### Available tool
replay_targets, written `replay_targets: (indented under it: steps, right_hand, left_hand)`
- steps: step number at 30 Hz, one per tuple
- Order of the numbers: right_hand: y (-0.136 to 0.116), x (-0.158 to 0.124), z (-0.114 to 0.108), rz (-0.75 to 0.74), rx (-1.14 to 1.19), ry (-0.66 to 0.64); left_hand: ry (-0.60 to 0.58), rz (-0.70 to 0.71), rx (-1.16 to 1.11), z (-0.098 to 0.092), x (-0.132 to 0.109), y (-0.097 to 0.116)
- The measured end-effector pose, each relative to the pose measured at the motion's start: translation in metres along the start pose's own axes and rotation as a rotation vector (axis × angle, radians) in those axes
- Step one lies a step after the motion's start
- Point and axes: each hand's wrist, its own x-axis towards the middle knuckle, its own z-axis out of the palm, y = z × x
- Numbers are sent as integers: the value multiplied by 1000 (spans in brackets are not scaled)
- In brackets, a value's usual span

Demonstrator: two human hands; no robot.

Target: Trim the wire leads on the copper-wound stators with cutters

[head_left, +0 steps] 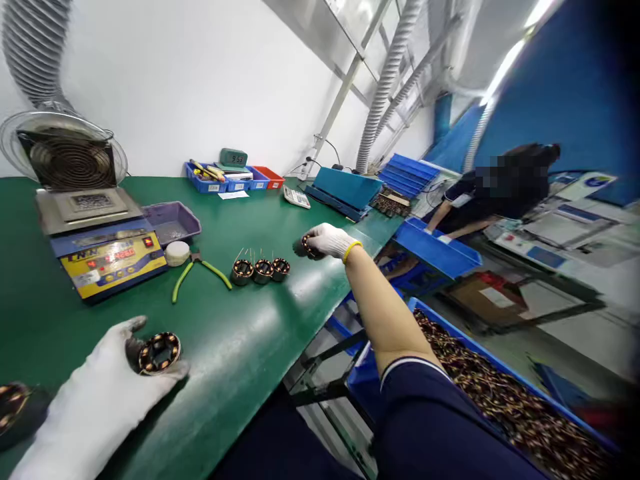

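My left hand, in a white glove, grips a round copper-wound stator just above the near part of the green table. My right hand, also gloved, is stretched out over the table's right edge and closed round another stator. Three more stators stand in a row on the table between my hands, to the left of my right hand. A further dark coil lies at the far left edge, partly cut off.
A yellow-and-blue solder pot with a fume duct stands at the left. Green-handled cutters, a purple tray and small blue bins lie behind. A blue crate of stators sits below right. Another person works at the right.
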Motion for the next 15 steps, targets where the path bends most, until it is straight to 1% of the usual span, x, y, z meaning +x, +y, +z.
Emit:
replay_targets:
  steps: [2, 4, 6, 7, 8, 10, 11, 12, 13, 14, 15]
  right_hand:
    - [8, 1, 15, 29, 1, -65]
    - [13, 1, 27, 43, -7, -93]
    - [13, -3, 33, 30, -25, -97]
    - [10, -8, 34, 20, -47, -79]
    - [5, -14, 36, 9, -70, -26]
    - [-12, -33, 41, -44, -37, 137]
    - [-25, -46, 48, -102, 60, 231]
    - [-40, -59, 57, -199, 231, 234]
    - [-57, -74, 71, -343, 435, 108]
    - [-75, -88, 88, -479, 590, -145]
    - [-94, -101, 107, -560, 704, -420]
  left_hand:
    - [-31, 126, 56, 1, 3, -4]
    - [-31, 223, 62, 3, 4, -6]
    - [-1, 285, 24, 6, 3, -5]
    - [38, 298, -19, 7, 1, -3]
    - [88, 304, -75, 9, -1, 0]
    - [216, 293, -208, 13, -4, 6]
    - [277, 279, -284, 14, -5, 9]
    - [329, 267, -355, 14, -6, 10]
    - [372, 254, -413, 14, -7, 11]
    - [406, 240, -454, 14, -7, 11]
    - [430, 226, -476, 13, -7, 10]
